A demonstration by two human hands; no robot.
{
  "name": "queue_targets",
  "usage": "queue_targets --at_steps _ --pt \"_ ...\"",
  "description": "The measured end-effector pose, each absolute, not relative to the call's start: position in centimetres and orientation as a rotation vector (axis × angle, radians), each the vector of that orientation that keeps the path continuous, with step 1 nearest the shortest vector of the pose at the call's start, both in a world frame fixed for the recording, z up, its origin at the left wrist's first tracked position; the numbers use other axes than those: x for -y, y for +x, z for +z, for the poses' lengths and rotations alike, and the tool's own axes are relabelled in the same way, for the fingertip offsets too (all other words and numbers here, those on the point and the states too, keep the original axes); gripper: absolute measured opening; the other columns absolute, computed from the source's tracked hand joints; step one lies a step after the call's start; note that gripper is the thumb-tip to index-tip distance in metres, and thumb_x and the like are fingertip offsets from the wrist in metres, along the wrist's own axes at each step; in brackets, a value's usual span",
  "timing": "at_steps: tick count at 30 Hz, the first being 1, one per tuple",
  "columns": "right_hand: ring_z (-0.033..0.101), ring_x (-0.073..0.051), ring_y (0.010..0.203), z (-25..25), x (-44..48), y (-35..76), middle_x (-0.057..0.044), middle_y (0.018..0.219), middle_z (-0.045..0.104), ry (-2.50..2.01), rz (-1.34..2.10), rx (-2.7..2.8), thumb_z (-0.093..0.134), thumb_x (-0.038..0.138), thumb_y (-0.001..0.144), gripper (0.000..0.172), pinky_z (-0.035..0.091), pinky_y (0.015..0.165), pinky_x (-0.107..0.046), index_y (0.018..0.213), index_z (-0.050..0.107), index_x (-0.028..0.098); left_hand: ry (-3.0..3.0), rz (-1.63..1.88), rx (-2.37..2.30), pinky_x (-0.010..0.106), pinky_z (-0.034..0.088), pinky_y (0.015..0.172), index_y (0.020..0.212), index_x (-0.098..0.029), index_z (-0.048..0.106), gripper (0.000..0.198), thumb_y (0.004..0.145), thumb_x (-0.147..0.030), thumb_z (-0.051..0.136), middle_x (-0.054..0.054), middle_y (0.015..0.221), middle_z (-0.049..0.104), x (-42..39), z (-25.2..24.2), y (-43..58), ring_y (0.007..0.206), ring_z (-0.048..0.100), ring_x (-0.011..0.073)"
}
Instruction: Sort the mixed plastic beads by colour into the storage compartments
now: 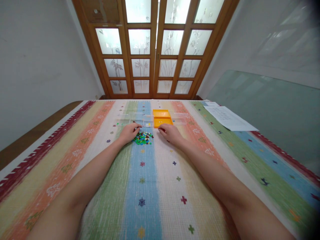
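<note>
A small pile of mixed coloured pieces (143,138), mostly green, blue, white and dark red, lies on the striped tablecloth (142,173). At its upper left edge is my left hand (129,132), fingers curled in with the thumb close to them. To the right of the pile, my right hand (170,132) has its fingertips drawn together, just before the front edge of an open orange box (161,114). A few tiny pale pieces lie inside that box. Anything between the fingers of either hand is too small to make out.
Clear plastic trays (122,119) sit left of the orange box, with a few small pieces in them. Another clear plastic tray (180,118) is at its right. Printed paper sheets (228,117) lie at the right edge. Wooden glazed doors (153,56) stand beyond the table.
</note>
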State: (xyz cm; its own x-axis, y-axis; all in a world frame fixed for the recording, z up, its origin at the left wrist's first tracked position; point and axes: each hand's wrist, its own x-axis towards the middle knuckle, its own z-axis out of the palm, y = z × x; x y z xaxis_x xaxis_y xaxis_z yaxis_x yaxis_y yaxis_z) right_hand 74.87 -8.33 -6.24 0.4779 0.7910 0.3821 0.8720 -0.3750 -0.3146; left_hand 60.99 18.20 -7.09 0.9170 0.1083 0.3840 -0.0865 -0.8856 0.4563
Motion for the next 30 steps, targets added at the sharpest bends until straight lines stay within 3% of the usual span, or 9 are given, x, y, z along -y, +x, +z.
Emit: queue_targets --at_steps 11,18,30 --pt "0.06 -0.02 0.1 -6.7 7.4 72.1 -0.006 0.104 0.066 -1.991 -0.073 1.707 0.061 0.013 0.093 0.015 0.045 0.088 -0.031 0.101 0.071 0.021 2.628 0.526 0.041 0.032 0.052 0.084 0.112 -0.021 0.077 0.027 0.098 -0.027 0.055 0.005 0.103 0.078 -17.8 -6.7 60.8 0.085 0.068 0.0197" --pt "0.057 -0.021 0.099 -7.2 7.2 71.8 -0.006 0.104 0.062 -1.991 -0.065 1.725 0.066 0.022 0.095 0.006 0.045 0.087 -0.032 0.099 0.071 0.021 2.636 0.515 0.046 0.032 0.051 0.085 0.111 -0.022 0.077 0.026 0.097 -0.027 0.055 0.004 0.105 0.078 -17.8 -6.8 60.8 0.088 0.068 0.02" --pt "0.058 -0.02 0.093 -7.5 6.9 71.9 -0.005 0.097 0.064 -2.032 -0.161 1.576 0.062 0.025 0.099 0.008 0.042 0.083 -0.03 0.1 0.07 0.022 2.633 0.492 0.053 0.033 0.052 0.085 0.112 -0.023 0.077 0.026 0.098 -0.028 0.055 0.004 0.105 0.078 -17.9 -6.9 60.8 0.087 0.068 0.0199"
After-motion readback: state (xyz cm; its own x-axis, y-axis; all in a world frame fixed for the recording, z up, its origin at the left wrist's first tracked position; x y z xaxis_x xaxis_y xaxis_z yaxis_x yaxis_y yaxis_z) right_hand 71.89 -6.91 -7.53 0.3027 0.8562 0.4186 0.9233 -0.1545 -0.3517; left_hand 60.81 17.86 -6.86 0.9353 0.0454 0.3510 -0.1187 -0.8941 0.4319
